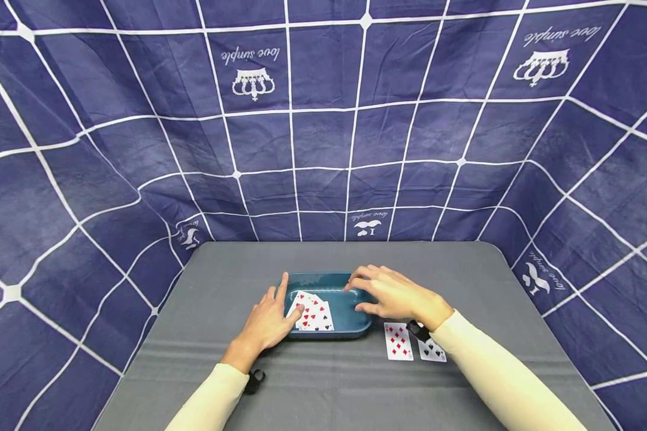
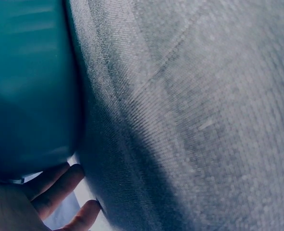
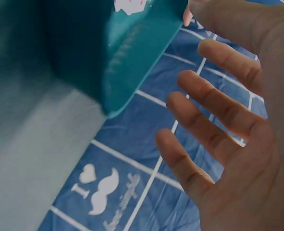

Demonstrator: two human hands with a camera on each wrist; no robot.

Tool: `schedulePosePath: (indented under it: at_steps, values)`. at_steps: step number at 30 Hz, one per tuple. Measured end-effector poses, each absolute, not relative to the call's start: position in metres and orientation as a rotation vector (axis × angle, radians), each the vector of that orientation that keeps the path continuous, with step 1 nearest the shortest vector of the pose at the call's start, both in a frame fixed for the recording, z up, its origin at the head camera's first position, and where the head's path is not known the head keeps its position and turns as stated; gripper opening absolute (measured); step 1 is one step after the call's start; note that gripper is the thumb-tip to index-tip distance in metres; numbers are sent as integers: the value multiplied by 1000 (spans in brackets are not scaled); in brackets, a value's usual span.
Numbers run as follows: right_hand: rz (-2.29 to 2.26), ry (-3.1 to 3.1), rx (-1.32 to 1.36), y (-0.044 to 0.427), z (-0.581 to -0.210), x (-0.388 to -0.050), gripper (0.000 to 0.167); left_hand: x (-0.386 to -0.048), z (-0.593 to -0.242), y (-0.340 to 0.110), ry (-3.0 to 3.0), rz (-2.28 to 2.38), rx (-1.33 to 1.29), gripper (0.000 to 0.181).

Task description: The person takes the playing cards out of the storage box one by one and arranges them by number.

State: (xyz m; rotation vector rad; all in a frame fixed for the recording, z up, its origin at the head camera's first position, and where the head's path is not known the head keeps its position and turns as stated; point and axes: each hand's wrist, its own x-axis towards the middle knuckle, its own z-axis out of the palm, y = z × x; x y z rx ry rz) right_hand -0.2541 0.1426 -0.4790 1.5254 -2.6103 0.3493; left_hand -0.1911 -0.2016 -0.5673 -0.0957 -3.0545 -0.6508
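A teal tray (image 1: 345,305) holds several overlapping playing cards (image 1: 315,312) at its left side. At the tray's left end is my left hand (image 1: 264,320), its thumb over the cards and its fingers along the outer wall; the left wrist view shows fingertips beside the tray (image 2: 33,86). My right hand (image 1: 390,293) is over the tray's right end, fingers spread and loosely bent, holding nothing; in the right wrist view the hand (image 3: 228,120) has a gap between most fingers and the tray wall (image 3: 84,53).
On the grey table (image 1: 313,389), right of the tray, lie a card with red diamonds (image 1: 398,342) and a card with black spades (image 1: 432,351), partly covered by the right wrist's strap. A blue cloth with white lines (image 1: 323,140) hangs behind and at both sides.
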Motion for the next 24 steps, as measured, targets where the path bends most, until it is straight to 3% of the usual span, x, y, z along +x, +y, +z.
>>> schedulePosePath:
  at_steps: [24]
  values:
    - [232, -2803, 1802, 42, -493, -292, 60, -194, -568, -202, -3066, -636, -113, 101]
